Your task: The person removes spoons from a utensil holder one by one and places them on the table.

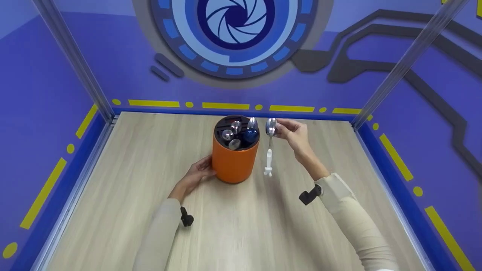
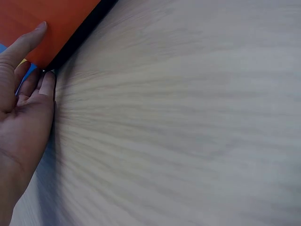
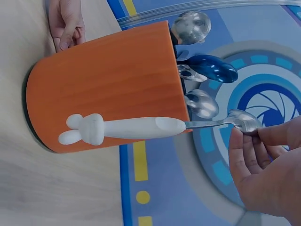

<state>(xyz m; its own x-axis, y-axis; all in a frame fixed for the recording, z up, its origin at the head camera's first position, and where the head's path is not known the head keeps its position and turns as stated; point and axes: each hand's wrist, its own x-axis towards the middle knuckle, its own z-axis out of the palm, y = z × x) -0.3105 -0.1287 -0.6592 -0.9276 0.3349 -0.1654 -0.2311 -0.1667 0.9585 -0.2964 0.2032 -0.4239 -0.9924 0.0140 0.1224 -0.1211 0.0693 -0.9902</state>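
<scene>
Where the white-handled spoon (image 1: 269,156) is: at the right hand's fingertips, bowl up, handle hanging below that hand, on the side toward the left hand; clear of the table.
Right hand (image 1: 297,137): pinches the bowl (image 3: 244,121) between thumb and fingers.
Left hand (image 1: 196,173): rests against the side of the orange holder (image 1: 234,165), low down, thumb laid along the wall; steadying it, I'd say. Fingers look relaxed, not wrapped round; some are partly hidden.
Orange holder: upright on the table (image 1: 263,226), between the hands; just beside the spoon.
Spoon weight: likely light, fine for a fingertip pinch.
Spoon stiffness: should be rigid, thin metal neck included; doesn't look fragile.
Spoon slip: shiny bowl probably slick, and a pinch there may let the handle swing.
Spoon hold point: mid white handle (image 3: 145,127) looks safest, thick and matte; neck second choice. Two-lobed end is knobby, probably awkward to pinch.
Count, hands: 2.
Count, white-handled spoon: 1, in the right hand.
Count, holder: 1.
Count, heads out of holder: 5 visible, i.e. 4 silver heads (image 1: 235,127) plus 1 blue head (image 1: 251,135), all between the hands. Their handles are hidden; can't tell if more sit lower.
Count, black wrist units (image 1: 309,195): 2, one per sleeve.
</scene>
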